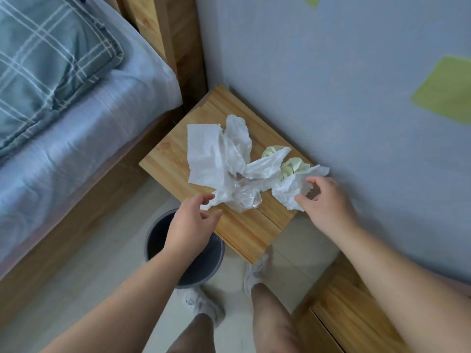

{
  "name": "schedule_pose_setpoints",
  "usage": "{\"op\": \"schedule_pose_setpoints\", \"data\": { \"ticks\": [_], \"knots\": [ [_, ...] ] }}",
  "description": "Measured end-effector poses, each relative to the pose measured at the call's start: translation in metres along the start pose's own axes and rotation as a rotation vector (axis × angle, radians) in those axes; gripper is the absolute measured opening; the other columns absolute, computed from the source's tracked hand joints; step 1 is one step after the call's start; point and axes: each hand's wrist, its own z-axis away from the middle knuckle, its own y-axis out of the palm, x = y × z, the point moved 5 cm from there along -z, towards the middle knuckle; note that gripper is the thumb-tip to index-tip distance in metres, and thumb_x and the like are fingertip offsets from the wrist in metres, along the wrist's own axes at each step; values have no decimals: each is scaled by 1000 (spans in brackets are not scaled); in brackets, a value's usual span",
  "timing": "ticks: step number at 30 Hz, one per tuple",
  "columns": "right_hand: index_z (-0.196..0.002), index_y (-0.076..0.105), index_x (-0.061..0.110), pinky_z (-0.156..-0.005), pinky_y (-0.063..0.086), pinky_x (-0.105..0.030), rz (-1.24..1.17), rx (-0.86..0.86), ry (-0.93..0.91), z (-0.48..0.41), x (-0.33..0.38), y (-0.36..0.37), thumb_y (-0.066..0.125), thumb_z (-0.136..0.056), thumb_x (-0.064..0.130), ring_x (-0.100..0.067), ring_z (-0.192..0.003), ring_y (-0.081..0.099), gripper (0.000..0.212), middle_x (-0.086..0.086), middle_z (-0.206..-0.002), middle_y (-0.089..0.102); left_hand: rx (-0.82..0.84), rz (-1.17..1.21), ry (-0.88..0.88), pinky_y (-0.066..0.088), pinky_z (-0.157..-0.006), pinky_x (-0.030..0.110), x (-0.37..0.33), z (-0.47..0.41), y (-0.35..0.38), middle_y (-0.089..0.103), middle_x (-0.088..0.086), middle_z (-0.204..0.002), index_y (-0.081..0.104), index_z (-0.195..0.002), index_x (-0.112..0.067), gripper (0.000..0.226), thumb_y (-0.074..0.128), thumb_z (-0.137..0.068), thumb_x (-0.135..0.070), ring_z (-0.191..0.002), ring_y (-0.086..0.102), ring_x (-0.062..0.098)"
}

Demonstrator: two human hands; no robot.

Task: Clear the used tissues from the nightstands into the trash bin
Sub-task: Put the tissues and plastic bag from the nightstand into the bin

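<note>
Several crumpled white tissues [216,159] lie in a heap on the wooden nightstand [239,230], mixed with pale green tissues [293,168] and a piece of clear plastic film [246,194]. My left hand [190,225] hovers at the heap's near edge, fingers apart, fingertips just touching a tissue. My right hand [325,202] curls around a crumpled white tissue [288,193] at the nightstand's right corner, thumb and fingers touching it but not closed. A dark grey trash bin [155,240] stands on the floor under my left wrist, partly hidden by it.
The bed [76,149] with a blue sheet and plaid pillow fills the left. A blue wall [344,85] backs the nightstand on the right. A second wooden surface [351,314] sits at the lower right. My legs and white shoes stand on the pale tiled floor.
</note>
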Motion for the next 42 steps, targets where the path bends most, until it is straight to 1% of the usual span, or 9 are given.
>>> {"op": "schedule_pose_setpoints", "data": {
  "ticks": [5,7,11,16,19,23,31,35,42],
  "knots": [
    [-154,24,42,-82,40,-33,110,25,-78,-26,-19,33,84,-79,48,-23,-129,53,97,2,-158,39,-25,-96,-23,46,-77,28,6,-34,38,52,-4,-148,47,-151,-34,64,76,-94,-37,-95,68,11],
    [-153,26,40,-79,43,-34,122,35,-129,-32,-23,46,83,-82,42,-24,-126,56,91,0,-152,46,-44,-79,-23,45,-73,24,12,-42,47,57,-5,-142,47,-150,-34,64,76,-93,-33,-92,62,3],
    [-138,45,29,-64,48,-31,83,-19,-203,-40,-25,56,66,-97,23,-22,-95,67,46,8,-106,62,-99,37,-38,41,-64,16,25,-43,51,66,-17,-116,56,-140,-33,48,73,-96,-33,-86,60,-8],
    [-140,43,37,-57,39,-15,-47,-45,-229,-29,-16,43,63,-99,24,0,-72,59,47,21,-89,58,-112,143,-137,44,-59,17,36,-35,41,68,-15,-106,64,-132,-36,34,72,-99,-37,-82,66,2],
    [-128,55,36,-58,37,-10,-108,-68,-232,-18,-8,28,64,-98,24,12,-75,58,34,22,-84,58,-123,192,-133,43,-59,12,33,-27,30,63,-20,-102,67,-126,-40,30,75,-98,-35,-83,66,3],
    [-100,58,41,-54,38,-9,-200,-184,-267,-2,7,3,65,-94,22,3,-74,61,21,19,-85,68,-140,264,-135,46,-67,15,29,-14,14,69,-18,-105,71,-118,-45,26,78,-94,-37,-87,67,-1],
    [-96,66,31,-54,42,-2,-396,-256,-260,44,48,-25,70,-90,21,6,-66,61,12,28,-80,68,-160,610,-112,66,-79,23,20,23,-21,84,-6,-83,82,-97,-35,6,78,-97,-32,-81,81,8],
    [-95,66,35,-56,43,-2,-419,-225,-317,80,77,-18,68,-87,31,4,-68,62,10,19,-85,69,-204,705,-90,66,-77,22,26,55,-51,85,-4,-89,83,-96,-42,15,76,-98,-28,-87,82,12],
    [-93,64,43,-58,44,-3,-444,10,-440,140,129,53,66,-91,35,-4,-75,66,8,18,-84,69,-251,801,-195,63,-71,20,101,112,-77,83,8,-87,85,-94,-24,15,74,-100,-15,-81,80,18]
  ]
}}
